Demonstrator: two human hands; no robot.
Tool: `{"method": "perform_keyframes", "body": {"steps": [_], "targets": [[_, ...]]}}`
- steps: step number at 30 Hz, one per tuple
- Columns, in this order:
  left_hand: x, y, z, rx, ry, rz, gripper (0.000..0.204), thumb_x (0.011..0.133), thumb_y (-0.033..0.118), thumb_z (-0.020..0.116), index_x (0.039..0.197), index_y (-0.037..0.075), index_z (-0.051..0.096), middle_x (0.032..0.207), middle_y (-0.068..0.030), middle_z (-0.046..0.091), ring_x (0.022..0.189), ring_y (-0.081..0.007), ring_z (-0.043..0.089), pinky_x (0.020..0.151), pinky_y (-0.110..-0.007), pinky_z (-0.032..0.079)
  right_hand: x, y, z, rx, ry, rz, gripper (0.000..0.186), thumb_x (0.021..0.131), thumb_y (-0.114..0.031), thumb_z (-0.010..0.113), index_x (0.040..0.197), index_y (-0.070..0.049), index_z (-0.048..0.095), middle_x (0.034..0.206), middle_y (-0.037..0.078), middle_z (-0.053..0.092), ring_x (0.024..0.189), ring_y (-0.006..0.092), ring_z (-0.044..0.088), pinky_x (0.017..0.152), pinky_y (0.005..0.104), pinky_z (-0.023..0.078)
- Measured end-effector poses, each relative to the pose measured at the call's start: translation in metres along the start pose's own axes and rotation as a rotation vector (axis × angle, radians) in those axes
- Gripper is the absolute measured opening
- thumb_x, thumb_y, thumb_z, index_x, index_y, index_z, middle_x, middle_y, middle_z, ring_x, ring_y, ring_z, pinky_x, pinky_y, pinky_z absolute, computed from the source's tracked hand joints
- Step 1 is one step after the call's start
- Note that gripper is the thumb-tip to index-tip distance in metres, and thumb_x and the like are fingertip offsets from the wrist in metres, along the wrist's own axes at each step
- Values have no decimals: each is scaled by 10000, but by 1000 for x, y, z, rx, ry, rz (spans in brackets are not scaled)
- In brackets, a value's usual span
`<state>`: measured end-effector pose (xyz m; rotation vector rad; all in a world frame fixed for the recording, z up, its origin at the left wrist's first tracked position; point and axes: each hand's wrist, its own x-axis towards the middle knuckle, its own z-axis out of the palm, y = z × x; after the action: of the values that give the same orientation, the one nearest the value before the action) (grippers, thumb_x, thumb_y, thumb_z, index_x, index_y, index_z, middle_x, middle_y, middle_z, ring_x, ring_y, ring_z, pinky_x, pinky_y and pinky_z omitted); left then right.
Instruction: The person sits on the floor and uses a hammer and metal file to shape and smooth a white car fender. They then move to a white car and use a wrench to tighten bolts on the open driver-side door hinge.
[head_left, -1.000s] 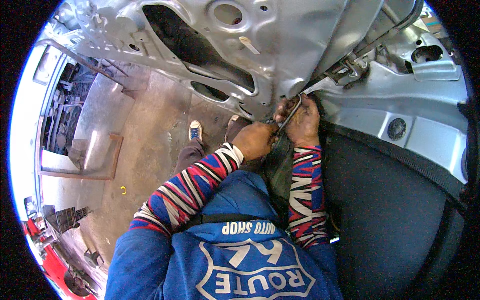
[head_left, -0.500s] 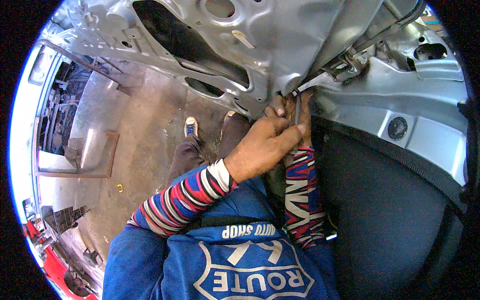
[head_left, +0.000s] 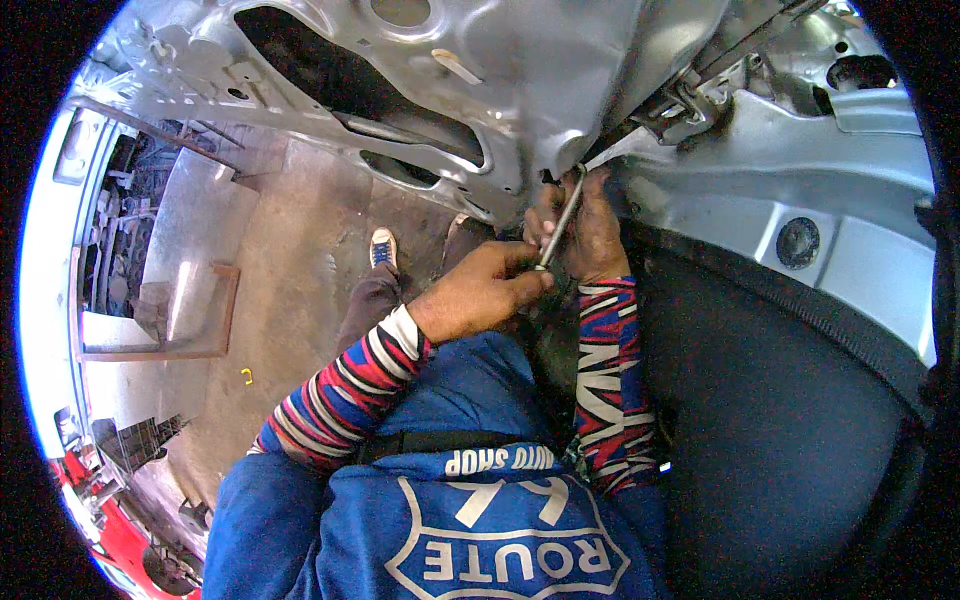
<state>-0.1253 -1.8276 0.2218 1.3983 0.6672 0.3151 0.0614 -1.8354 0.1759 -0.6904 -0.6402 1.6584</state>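
A slim metal wrench (head_left: 563, 217) slants up to the edge of a bare silver car door panel (head_left: 530, 100), its head beside the gap where door and body meet. My left hand (head_left: 482, 290) is closed, pinching the wrench's lower end between thumb and fingers. Higher up, my right hand (head_left: 595, 235) curls around the wrench, with the thumb near its head and the other fingers bent on the far left side. What the wrench head sits on is too small and shaded to make out.
On the right lies the silver car body (head_left: 680, 205) with a round black plug (head_left: 798, 243), above a dark panel (head_left: 760, 400). Large cutouts open in the door. To the left, a metal sheet (head_left: 190, 240) and a small yellow piece (head_left: 248, 376) lie on the concrete floor (head_left: 290, 270).
My left hand has moved left and slightly down, swinging the wrench's lower end left so that it tilts. The right hand's fingers have shifted a little. The view has moved slightly.
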Motion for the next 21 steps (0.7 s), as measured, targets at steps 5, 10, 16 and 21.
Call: {"method": "perform_keyframes", "body": {"steps": [5, 10, 16, 21], "targets": [[30, -48, 2, 496, 119, 159, 344, 896, 287, 613, 1008, -36, 649, 865, -257, 652, 811, -377, 638, 755, -455, 508, 5, -2, 0, -176, 119, 1, 640, 900, -746, 346, 1029, -142, 511, 724, 68, 552, 656, 223, 541, 634, 344, 445], [59, -55, 9, 726, 157, 75, 321, 861, 273, 623, 999, -13, 667, 939, -273, 661, 951, -425, 635, 870, -503, 508, 7, -2, 1, -80, 206, -71, 562, 983, -618, 344, 1031, -96, 547, 831, 139, 654, 745, 263, 620, 669, 344, 475], [56, -53, -2, 735, 55, 148, 314, 773, 218, 685, 989, -10, 672, 1015, -263, 658, 1012, -414, 622, 898, -489, 508, 4, -1, 4, 188, 268, -107, 386, 974, -424, 433, 941, -86, 616, 869, 160, 665, 791, 312, 627, 747, 423, 499], [61, -50, -6, 825, 73, 256, 227, 799, 214, 663, 882, 4, 683, 836, -241, 674, 786, -430, 660, 725, -515, 536, 1, -4, -2, 361, 313, -132, 303, 911, -334, 521, 943, -57, 638, 910, 161, 634, 872, 354, 582, 845, 494, 471]]}}
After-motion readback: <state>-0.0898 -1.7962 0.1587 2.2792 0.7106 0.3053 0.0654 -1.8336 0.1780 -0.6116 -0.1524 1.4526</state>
